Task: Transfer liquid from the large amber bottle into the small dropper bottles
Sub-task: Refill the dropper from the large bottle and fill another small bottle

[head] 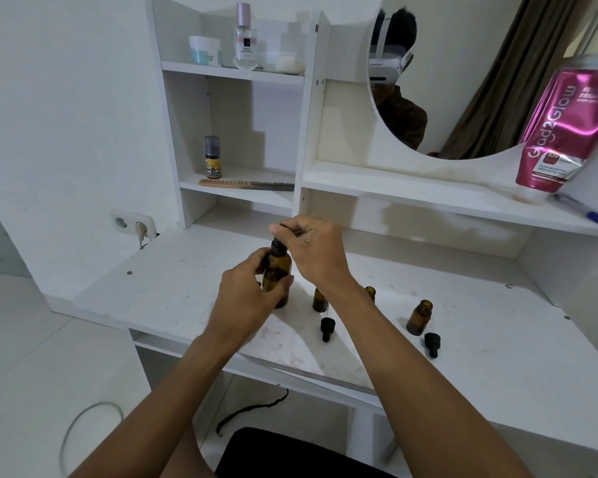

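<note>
The large amber bottle (277,270) stands on the white desk (480,339), and my left hand (247,291) grips its body. Above it, my right hand (313,251) pinches the bottle's black dropper top (278,246) at the neck. Three small amber bottles stand uncapped to the right: one (319,300) beside the large bottle, one (370,293) partly hidden behind my right forearm, one (419,317) farther right. Two black dropper caps lie on the desk, one (327,328) in front of the nearest small bottle, one (432,343) by the right one.
Shelves at the back hold a comb (246,184), a small spray bottle (213,157), a perfume bottle (245,37) and a jar (205,50). A pink tube (563,132) and a pen (584,210) sit on the ledge under the round mirror (480,74). A wall socket (133,224) is at the left.
</note>
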